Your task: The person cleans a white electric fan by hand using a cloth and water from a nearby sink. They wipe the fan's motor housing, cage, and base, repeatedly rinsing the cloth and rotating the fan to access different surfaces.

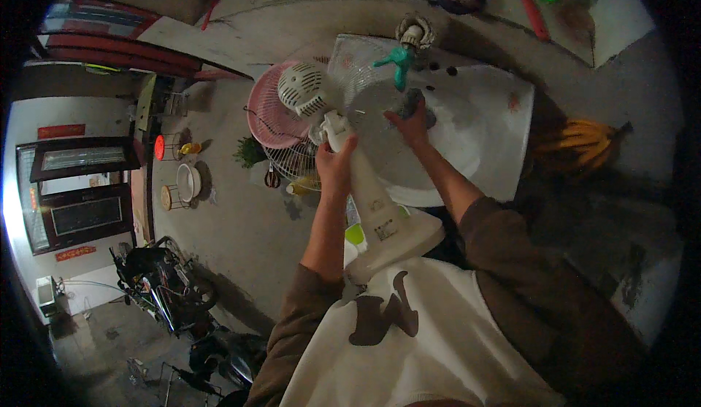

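Note:
A white electric fan (378, 204) leans across from my body to the sink, its base near my shirt. My left hand (335, 160) grips its neck, just below the slotted motor housing (302, 85) and the wire guard (287, 163). In the white ceramic sink (493, 117), my right hand (412, 125) holds a dark grey cloth or scrubber (413, 103), partly hidden by the fingers. The green handle of a wall tap (401, 65) sits right above that hand.
A pink basin (257, 106) lies behind the fan guard. Orange-yellow cloth strips or gloves (580, 138) lie right of the sink. Motorcycles (164, 292), a white basin on a stand (189, 182) and a red stool (160, 147) stand to the left.

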`<action>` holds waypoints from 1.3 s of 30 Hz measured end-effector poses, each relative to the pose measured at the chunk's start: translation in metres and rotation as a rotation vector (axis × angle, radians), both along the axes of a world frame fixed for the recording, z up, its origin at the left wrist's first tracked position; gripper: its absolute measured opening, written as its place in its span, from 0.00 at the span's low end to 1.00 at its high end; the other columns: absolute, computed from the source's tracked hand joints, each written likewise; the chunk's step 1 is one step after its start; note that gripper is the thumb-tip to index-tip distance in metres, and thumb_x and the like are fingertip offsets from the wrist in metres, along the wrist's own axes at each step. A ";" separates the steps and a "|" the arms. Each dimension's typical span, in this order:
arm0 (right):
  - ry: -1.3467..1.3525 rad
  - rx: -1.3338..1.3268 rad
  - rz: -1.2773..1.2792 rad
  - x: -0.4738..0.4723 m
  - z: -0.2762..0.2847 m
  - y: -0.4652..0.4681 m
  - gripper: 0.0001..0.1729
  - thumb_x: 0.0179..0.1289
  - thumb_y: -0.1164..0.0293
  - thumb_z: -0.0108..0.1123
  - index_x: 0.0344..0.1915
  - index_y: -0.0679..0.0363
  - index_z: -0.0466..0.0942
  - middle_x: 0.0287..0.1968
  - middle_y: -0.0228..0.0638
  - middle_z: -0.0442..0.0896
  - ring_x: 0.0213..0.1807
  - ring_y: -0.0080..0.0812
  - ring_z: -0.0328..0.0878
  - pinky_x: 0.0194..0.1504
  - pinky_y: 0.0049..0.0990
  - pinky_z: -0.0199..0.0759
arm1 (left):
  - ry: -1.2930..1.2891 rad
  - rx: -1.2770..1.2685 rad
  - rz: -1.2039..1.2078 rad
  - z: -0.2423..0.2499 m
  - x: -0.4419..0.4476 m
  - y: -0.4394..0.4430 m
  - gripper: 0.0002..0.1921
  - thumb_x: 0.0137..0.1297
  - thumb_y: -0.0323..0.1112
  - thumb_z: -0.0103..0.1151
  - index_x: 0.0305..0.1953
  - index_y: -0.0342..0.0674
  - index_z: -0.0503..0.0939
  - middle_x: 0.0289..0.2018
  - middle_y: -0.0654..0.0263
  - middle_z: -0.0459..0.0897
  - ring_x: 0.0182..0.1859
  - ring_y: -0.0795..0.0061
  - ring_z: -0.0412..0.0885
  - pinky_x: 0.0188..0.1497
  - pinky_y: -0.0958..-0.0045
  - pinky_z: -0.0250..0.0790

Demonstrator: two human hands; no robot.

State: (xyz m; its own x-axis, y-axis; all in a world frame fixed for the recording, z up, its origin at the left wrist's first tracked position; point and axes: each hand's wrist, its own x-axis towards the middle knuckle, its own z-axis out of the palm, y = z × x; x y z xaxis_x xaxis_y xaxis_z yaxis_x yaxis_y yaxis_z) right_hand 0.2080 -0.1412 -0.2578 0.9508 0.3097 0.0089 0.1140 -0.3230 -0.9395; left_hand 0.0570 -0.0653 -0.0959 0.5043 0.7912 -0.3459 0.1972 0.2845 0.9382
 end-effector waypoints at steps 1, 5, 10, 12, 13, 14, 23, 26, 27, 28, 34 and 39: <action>-0.020 -0.053 0.000 -0.004 0.000 -0.005 0.49 0.48 0.55 0.70 0.63 0.64 0.55 0.63 0.46 0.62 0.56 0.43 0.70 0.58 0.37 0.64 | 0.042 -0.007 0.000 0.005 0.001 -0.001 0.24 0.51 0.37 0.70 0.45 0.29 0.74 0.36 0.60 0.81 0.33 0.74 0.78 0.35 0.73 0.71; 0.263 0.030 0.272 0.030 0.025 -0.058 0.38 0.52 0.58 0.66 0.59 0.63 0.63 0.57 0.46 0.71 0.56 0.41 0.71 0.57 0.35 0.62 | 0.148 -0.002 -0.029 0.010 -0.012 0.003 0.25 0.51 0.38 0.70 0.46 0.29 0.73 0.36 0.60 0.80 0.33 0.74 0.78 0.34 0.73 0.72; -0.086 0.099 -0.007 0.051 0.008 -0.062 0.27 0.55 0.76 0.57 0.57 0.66 0.66 0.52 0.54 0.73 0.53 0.51 0.71 0.53 0.40 0.65 | 0.056 0.015 -0.091 0.002 -0.014 -0.002 0.25 0.51 0.39 0.70 0.46 0.30 0.72 0.36 0.60 0.80 0.33 0.74 0.78 0.35 0.72 0.73; -0.298 0.040 0.058 0.027 0.032 -0.047 0.29 0.53 0.78 0.56 0.58 0.64 0.66 0.52 0.54 0.73 0.54 0.53 0.69 0.53 0.40 0.65 | 0.025 -0.012 -0.087 0.008 -0.015 -0.003 0.25 0.51 0.39 0.70 0.45 0.30 0.72 0.37 0.60 0.80 0.33 0.74 0.78 0.35 0.72 0.73; -0.410 0.017 0.102 0.017 0.062 -0.045 0.30 0.52 0.79 0.56 0.58 0.63 0.66 0.52 0.54 0.72 0.54 0.53 0.68 0.53 0.41 0.65 | 0.042 -0.010 -0.057 0.003 -0.018 -0.002 0.25 0.51 0.39 0.70 0.45 0.31 0.72 0.36 0.60 0.80 0.33 0.74 0.78 0.35 0.72 0.73; -0.314 0.048 0.198 0.017 0.096 -0.052 0.31 0.51 0.78 0.58 0.59 0.58 0.67 0.53 0.53 0.70 0.55 0.54 0.66 0.54 0.43 0.64 | 0.054 -0.008 -0.027 -0.006 -0.022 0.000 0.25 0.50 0.39 0.70 0.45 0.31 0.72 0.36 0.60 0.80 0.33 0.74 0.78 0.34 0.72 0.73; -0.618 -0.199 0.193 -0.019 0.092 -0.049 0.32 0.47 0.79 0.61 0.56 0.50 0.72 0.51 0.38 0.72 0.53 0.44 0.68 0.52 0.38 0.67 | 0.169 0.057 -0.094 0.000 -0.013 -0.005 0.26 0.49 0.37 0.70 0.46 0.32 0.71 0.36 0.59 0.80 0.33 0.73 0.79 0.33 0.72 0.73; -0.731 -0.159 0.511 -0.036 0.120 -0.028 0.27 0.53 0.73 0.60 0.56 0.47 0.72 0.54 0.39 0.72 0.56 0.44 0.68 0.55 0.43 0.64 | 0.152 0.003 -0.118 -0.002 -0.017 -0.003 0.27 0.49 0.36 0.71 0.47 0.33 0.70 0.37 0.59 0.80 0.34 0.73 0.79 0.34 0.71 0.73; -0.739 -0.158 0.475 -0.037 0.115 -0.016 0.26 0.53 0.73 0.59 0.55 0.49 0.72 0.53 0.39 0.72 0.55 0.45 0.68 0.54 0.42 0.66 | 0.156 -0.030 -0.123 -0.007 -0.021 -0.002 0.27 0.49 0.36 0.71 0.48 0.33 0.70 0.38 0.59 0.80 0.35 0.73 0.79 0.35 0.71 0.73; -0.746 -0.159 0.438 -0.032 0.105 0.002 0.25 0.52 0.74 0.58 0.54 0.51 0.73 0.52 0.39 0.72 0.54 0.45 0.68 0.52 0.41 0.67 | 0.165 -0.029 -0.157 -0.011 -0.026 -0.001 0.28 0.48 0.36 0.71 0.49 0.34 0.70 0.39 0.60 0.80 0.36 0.73 0.79 0.36 0.70 0.73; -0.699 -0.165 0.398 0.039 0.088 0.081 0.16 0.54 0.74 0.54 0.46 0.56 0.74 0.49 0.39 0.73 0.51 0.46 0.70 0.49 0.40 0.68 | 0.249 0.152 -0.227 -0.004 -0.022 -0.002 0.31 0.47 0.35 0.71 0.51 0.33 0.68 0.41 0.59 0.80 0.41 0.71 0.79 0.43 0.69 0.72; -0.821 -0.367 0.347 0.048 0.083 0.079 0.14 0.52 0.71 0.56 0.42 0.57 0.75 0.41 0.40 0.74 0.48 0.45 0.71 0.46 0.41 0.68 | 0.188 0.082 -0.269 -0.010 -0.026 0.001 0.30 0.46 0.36 0.71 0.50 0.32 0.69 0.41 0.58 0.80 0.41 0.70 0.79 0.43 0.69 0.72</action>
